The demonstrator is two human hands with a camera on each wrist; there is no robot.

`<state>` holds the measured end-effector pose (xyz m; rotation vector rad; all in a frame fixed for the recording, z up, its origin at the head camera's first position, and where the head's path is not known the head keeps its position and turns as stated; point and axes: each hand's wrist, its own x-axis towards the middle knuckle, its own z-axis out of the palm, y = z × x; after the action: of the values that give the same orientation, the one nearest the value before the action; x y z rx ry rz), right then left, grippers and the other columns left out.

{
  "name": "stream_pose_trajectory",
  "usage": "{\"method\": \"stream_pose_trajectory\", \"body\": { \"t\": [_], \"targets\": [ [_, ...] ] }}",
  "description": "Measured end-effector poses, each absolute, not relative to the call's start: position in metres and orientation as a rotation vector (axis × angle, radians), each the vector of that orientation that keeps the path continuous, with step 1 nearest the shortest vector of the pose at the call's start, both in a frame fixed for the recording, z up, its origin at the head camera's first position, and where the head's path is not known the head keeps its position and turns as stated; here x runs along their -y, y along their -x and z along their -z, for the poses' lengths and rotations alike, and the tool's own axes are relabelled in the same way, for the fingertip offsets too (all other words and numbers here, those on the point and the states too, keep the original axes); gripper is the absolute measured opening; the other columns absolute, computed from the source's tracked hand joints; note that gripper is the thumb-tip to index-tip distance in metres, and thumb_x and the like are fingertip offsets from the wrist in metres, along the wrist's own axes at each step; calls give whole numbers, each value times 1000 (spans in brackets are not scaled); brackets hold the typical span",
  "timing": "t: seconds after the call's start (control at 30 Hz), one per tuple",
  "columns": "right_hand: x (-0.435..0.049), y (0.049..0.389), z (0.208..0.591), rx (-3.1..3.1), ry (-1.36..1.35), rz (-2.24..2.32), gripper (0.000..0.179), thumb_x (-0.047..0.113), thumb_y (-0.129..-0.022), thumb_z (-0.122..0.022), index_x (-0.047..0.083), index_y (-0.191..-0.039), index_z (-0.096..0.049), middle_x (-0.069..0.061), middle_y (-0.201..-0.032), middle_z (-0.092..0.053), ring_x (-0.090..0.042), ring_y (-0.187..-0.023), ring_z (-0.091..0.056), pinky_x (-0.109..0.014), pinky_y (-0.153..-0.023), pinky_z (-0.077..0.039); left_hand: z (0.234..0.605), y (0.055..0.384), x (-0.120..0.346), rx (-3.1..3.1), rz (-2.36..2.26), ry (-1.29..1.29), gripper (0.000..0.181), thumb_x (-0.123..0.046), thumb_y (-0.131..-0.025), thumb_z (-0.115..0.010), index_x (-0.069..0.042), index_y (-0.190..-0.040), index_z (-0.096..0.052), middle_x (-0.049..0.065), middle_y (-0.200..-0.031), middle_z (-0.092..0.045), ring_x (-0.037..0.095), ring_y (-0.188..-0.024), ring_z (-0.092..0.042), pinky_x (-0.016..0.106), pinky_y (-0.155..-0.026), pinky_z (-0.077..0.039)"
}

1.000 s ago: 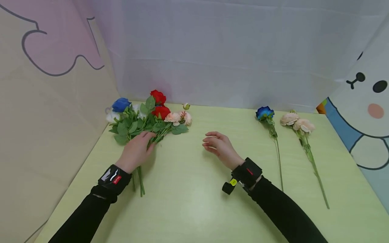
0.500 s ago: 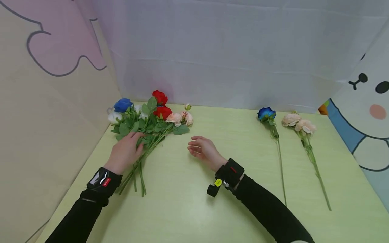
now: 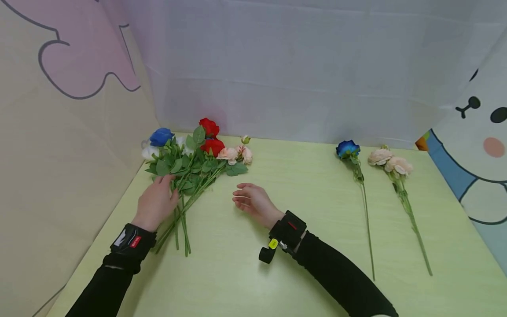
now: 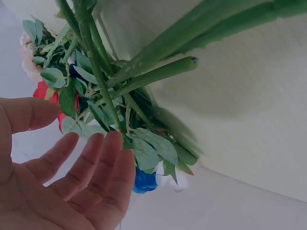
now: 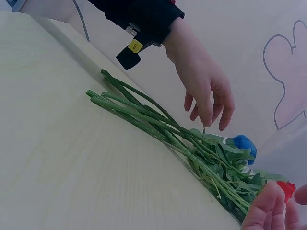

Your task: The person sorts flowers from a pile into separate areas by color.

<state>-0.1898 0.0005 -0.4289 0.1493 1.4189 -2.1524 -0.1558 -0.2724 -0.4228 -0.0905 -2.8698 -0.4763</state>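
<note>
A pile of flowers lies at the back left of the table, with red roses [image 3: 212, 146], a blue rose [image 3: 161, 137], pale pink flowers [image 3: 228, 154] and white blooms among green leaves. Their green stems [image 3: 185, 229] cross and point toward the front. My left hand [image 3: 156, 203] hovers at the left side of the stems; in the left wrist view its fingers are loosely bent, with nothing between them and the thumb. To the right of the pile, my right hand [image 3: 255, 203] is held above the table, fingers relaxed and holding nothing.
On the right of the table [image 3: 301, 281] lie a single blue rose [image 3: 348, 149] on a long thin stem and a pale pink two-bloom stem [image 3: 398, 165]. A white curtain [image 3: 277, 70] stands behind the table, and a printed cloth wall [image 3: 79, 176] runs along the left.
My left hand has released the stems it held and drawn back left; those stems now lie across the others. My right hand has moved left, closer to the pile.
</note>
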Motion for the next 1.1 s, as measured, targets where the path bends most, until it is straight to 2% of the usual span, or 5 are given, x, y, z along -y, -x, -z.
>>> {"method": "stream_pose_trajectory", "body": {
  "t": [0.4,0.5,0.63,0.9,1.1],
  "targets": [
    [3,185,428,-1410,-139,2133,42,4,-96,-45,-6,-135,-38,-10,-100,-55,-14,-82,-59,-21,-70,-50,428,153,275,3134,479,-36,50,-22,-95,-51,18,-123,-44,37,-109,-54,48,-80,-58,53,-58,-49],
    [3,185,429,-1407,-141,2131,41,4,-95,-45,-6,-135,-38,-9,-99,-55,-14,-81,-59,-21,-69,-50,431,155,277,3169,505,-72,38,-25,-95,-50,12,-104,-53,28,-87,-59,39,-66,-58,46,-49,-46],
    [3,184,431,-1401,-144,2130,41,4,-95,-46,-7,-134,-38,-9,-96,-56,-14,-80,-59,-21,-68,-49,430,155,277,3207,528,-101,31,-26,-96,-48,0,-80,-51,13,-64,-50,26,-53,-49,36,-42,-37],
    [2,184,431,-1393,-145,2115,44,5,-94,-47,-6,-136,-37,-7,-96,-56,-14,-80,-59,-21,-69,-49,428,155,279,3216,533,-88,27,-20,-97,-46,1,-82,-56,13,-64,-49,26,-53,-47,35,-44,-35],
    [-1,184,432,-1401,-135,2108,42,5,-94,-47,-7,-134,-38,-7,-95,-56,-14,-79,-58,-22,-69,-49,426,156,283,3122,552,-67,28,-16,-94,-44,-7,-67,-46,7,-58,-42,22,-48,-41,32,-41,-29]
  ]
}}
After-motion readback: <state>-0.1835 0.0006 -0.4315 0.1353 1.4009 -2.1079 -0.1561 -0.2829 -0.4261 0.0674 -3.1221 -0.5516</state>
